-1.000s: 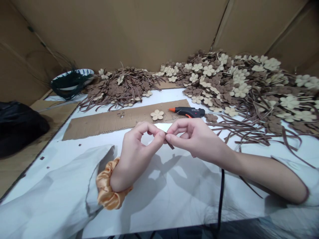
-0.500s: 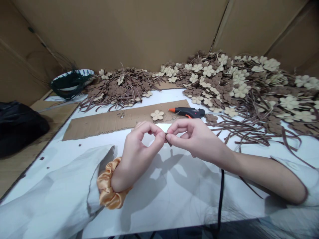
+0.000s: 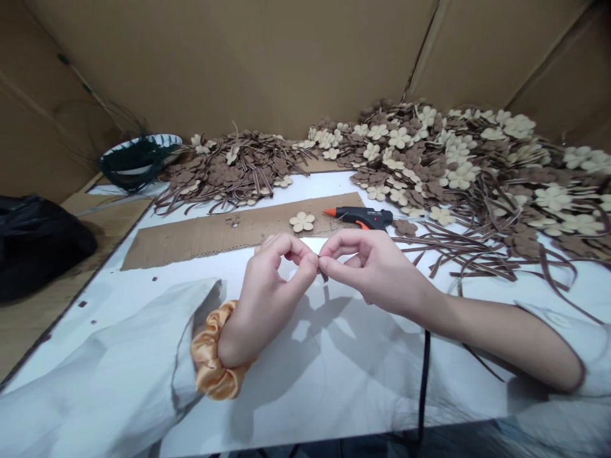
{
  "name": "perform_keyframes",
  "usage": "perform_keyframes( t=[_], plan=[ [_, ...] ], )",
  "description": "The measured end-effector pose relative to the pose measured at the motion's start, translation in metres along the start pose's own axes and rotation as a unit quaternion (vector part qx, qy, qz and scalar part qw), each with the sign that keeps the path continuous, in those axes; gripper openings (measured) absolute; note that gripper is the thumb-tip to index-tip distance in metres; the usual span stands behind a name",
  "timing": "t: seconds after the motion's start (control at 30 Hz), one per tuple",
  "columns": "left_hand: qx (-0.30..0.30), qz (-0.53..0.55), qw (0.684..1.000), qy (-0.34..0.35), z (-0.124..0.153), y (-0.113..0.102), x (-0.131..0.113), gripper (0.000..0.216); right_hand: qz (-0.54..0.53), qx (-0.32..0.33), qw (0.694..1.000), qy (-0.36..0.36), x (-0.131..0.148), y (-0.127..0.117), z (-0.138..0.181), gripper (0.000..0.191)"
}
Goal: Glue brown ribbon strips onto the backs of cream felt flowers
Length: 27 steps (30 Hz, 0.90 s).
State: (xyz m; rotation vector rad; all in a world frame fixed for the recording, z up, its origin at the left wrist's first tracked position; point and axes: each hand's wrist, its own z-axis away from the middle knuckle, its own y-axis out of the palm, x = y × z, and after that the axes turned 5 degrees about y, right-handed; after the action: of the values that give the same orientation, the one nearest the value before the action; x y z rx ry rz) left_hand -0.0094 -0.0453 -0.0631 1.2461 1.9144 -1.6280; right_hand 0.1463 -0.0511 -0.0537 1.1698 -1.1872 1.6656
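Less visible brown ribbon [image 3: 325,278] by right hand [image 3: 379,270] now

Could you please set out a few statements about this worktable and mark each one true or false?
1. The left hand and right hand meet at a short bit of brown ribbon. True.
2. A felt-like flower lies on the cardboard strip. True.
3. That flower is dark brown. False: it is cream.
4. A glue gun lies beside the flower. True.
5. The right hand holds the glue gun. False: the glue gun lies beyond that hand, unheld.
6. The hands are wide apart. False: their fingertips come together at the brown ribbon.
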Motion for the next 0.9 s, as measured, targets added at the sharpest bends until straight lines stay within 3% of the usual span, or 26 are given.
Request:
perform_keyframes(
  t=[0.1, 0.27, 0.37, 0.53, 0.77, 0.9],
  plan=[
    [0.012, -0.001, 1.0, 0.017, -0.006, -0.003, 0.006, 0.017, -0.011, -0.018, 1.0, 0.006, 0.001, -0.002, -0.001, 0.008],
    [-0.047, -0.071, 0.995, 0.055, -0.034, -0.004, 0.036, 0.025, 0.008, -0.032, 0.999, 0.026, 0.001, -0.007, -0.007, 0.01],
    [0.017, -0.153, 0.987, 0.052, -0.056, 0.0, 0.056, 0.036, 0.022, -0.02, 0.998, 0.052, -0.002, -0.008, -0.01, 0.013],
    [0.137, -0.182, 0.973, 0.04, -0.071, 0.003, 0.068, 0.045, 0.015, -0.005, 0.997, 0.071, -0.003, -0.009, -0.011, 0.014],
    [0.176, -0.173, 0.965, 0.088, -0.055, -0.004, 0.068, 0.035, 0.013, 0.008, 0.997, 0.077, -0.004, -0.01, -0.011, 0.013],
    [0.188, -0.164, 0.963, 0.097, -0.053, -0.004, 0.067, 0.042, 0.023, 0.015, 0.997, 0.075, -0.005, -0.012, -0.011, 0.014]
  ],
)
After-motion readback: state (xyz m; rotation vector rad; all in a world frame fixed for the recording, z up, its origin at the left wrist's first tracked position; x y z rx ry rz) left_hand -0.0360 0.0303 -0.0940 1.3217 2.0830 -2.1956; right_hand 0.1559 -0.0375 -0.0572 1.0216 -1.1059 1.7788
